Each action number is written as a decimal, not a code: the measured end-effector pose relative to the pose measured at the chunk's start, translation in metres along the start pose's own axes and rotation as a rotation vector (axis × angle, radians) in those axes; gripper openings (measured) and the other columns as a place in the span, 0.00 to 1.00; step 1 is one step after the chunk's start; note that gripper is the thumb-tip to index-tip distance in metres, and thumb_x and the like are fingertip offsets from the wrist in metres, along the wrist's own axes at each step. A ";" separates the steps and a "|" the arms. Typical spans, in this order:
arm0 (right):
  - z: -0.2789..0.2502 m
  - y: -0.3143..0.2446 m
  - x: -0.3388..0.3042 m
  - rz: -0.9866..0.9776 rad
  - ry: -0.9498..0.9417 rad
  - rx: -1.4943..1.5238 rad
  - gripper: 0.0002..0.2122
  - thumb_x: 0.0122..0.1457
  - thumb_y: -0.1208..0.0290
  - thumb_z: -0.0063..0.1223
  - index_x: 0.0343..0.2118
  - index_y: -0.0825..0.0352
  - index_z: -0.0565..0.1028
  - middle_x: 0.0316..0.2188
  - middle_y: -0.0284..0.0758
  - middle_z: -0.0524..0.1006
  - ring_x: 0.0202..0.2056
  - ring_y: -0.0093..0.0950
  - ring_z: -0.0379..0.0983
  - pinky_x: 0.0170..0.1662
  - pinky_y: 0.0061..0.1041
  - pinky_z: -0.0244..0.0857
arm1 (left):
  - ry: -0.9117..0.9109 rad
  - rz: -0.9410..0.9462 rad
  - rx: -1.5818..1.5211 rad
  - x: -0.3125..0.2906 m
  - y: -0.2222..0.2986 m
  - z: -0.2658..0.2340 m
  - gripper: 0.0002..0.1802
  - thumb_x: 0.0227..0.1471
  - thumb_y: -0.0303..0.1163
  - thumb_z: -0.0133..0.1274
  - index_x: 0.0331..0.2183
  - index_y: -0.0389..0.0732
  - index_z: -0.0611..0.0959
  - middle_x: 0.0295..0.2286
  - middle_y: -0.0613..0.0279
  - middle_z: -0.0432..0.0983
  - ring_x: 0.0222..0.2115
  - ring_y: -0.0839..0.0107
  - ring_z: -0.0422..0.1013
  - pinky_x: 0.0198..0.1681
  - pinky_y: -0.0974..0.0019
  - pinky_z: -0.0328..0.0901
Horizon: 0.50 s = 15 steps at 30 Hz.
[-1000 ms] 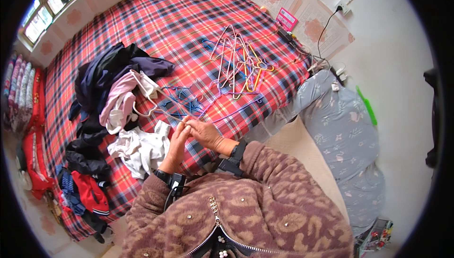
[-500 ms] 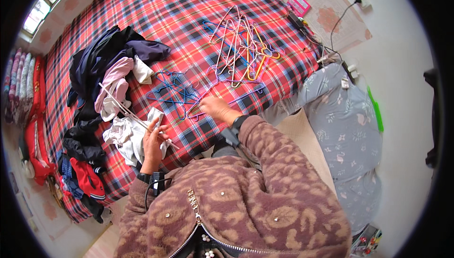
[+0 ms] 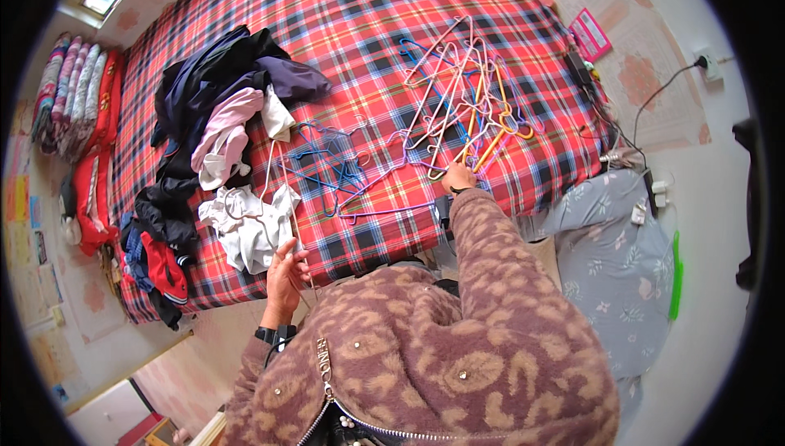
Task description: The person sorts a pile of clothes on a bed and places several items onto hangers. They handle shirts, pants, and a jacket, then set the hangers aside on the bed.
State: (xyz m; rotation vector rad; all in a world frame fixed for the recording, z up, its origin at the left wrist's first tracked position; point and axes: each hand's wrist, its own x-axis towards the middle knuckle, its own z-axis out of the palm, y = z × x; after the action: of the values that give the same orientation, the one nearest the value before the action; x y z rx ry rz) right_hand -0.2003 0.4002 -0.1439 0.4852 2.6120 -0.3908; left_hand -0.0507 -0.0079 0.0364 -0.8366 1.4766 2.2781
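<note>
My left hand (image 3: 286, 276), half curled, holds a thin pale clothes hanger (image 3: 268, 170) by one side, over a crumpled white garment (image 3: 237, 221). My right hand (image 3: 459, 178) is closed at the near edge of a heap of hangers, its fingertips on a pale hanger (image 3: 436, 150) there; the exact grip is partly hidden. Pink, white, blue and yellow hangers (image 3: 500, 142) lie tangled in that heap. A purple hanger (image 3: 384, 176) lies left of my right hand, and several blue hangers (image 3: 327, 166) lie between it and the white garment.
A red plaid bed (image 3: 360, 53) carries everything. Dark clothes (image 3: 221, 66), a pink garment (image 3: 225, 131), black clothing (image 3: 168, 213) and a red garment (image 3: 163, 266) lie leftward. Folded bedding (image 3: 78, 94) is stacked far left. A power cord (image 3: 658, 94) hangs right, above grey patterned cloth (image 3: 609, 233).
My right hand has moved right, from the purple hanger to the near edge of the heap. My left hand has drawn closer to my body with the pale hanger, and the view has shifted.
</note>
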 end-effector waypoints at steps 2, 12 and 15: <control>0.005 -0.004 0.004 0.023 -0.043 -0.079 0.13 0.52 0.68 0.47 0.41 0.61 0.76 0.43 0.42 0.74 0.48 0.42 0.69 0.48 0.40 0.64 | 0.002 0.018 -0.011 -0.003 -0.001 0.002 0.19 0.59 0.29 0.38 0.53 0.41 0.66 0.36 0.56 0.75 0.25 0.75 0.72 0.24 0.74 0.69; 0.013 0.010 0.011 -0.104 -0.008 -0.125 0.13 0.52 0.69 0.44 0.37 0.65 0.78 0.36 0.42 0.78 0.41 0.42 0.74 0.42 0.38 0.68 | 0.004 0.013 -0.005 0.002 -0.003 0.023 0.20 0.59 0.28 0.39 0.53 0.40 0.67 0.38 0.56 0.74 0.27 0.75 0.72 0.26 0.72 0.70; 0.017 0.019 0.011 -0.044 -0.144 -0.093 0.12 0.51 0.70 0.45 0.36 0.66 0.78 0.36 0.45 0.77 0.41 0.42 0.74 0.42 0.38 0.68 | -0.004 0.003 0.040 0.005 -0.003 0.030 0.20 0.58 0.29 0.40 0.53 0.39 0.67 0.37 0.56 0.74 0.27 0.75 0.71 0.27 0.72 0.70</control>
State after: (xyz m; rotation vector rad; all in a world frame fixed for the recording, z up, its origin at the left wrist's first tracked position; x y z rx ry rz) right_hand -0.1949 0.4145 -0.1677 0.3548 2.4916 -0.3054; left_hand -0.0624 0.0204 0.0408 -0.8188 1.5174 2.2430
